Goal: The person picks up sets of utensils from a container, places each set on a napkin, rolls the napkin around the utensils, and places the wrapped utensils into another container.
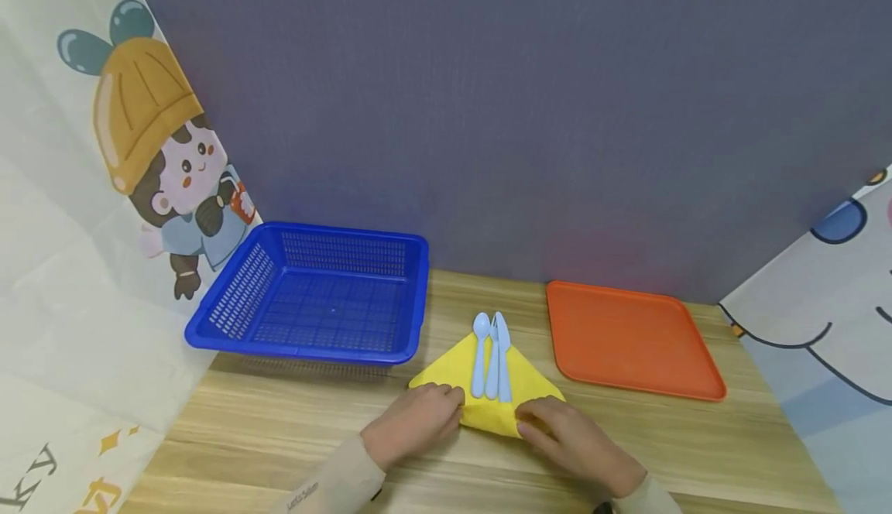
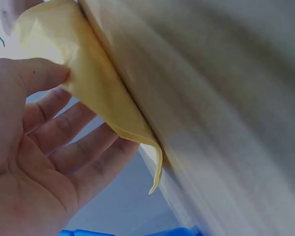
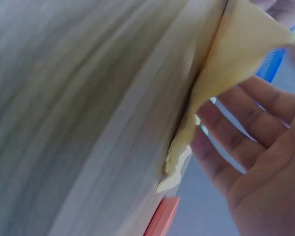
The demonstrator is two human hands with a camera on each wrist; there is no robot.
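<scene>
A yellow napkin (image 1: 527,375) lies on the table, coming to a corner at the back, its front edge folded up. On it sit a light blue spoon (image 1: 479,353), fork (image 1: 493,367) and knife (image 1: 503,359) side by side, handles toward the person. At the front left of the napkin, the left hand (image 1: 416,419) pinches the fold; in the left wrist view its thumb (image 2: 46,74) presses the yellow edge with the fingers behind. The right hand (image 1: 577,438) pinches the fold's front right part, its fingers (image 3: 250,115) behind the napkin in the right wrist view.
A blue plastic basket (image 1: 307,354) with slotted walls stands at the back left of the wooden table (image 1: 279,429). An orange tray (image 1: 630,340) lies at the back right. A grey panel (image 1: 502,111) rises behind the table, with printed sheets on both sides.
</scene>
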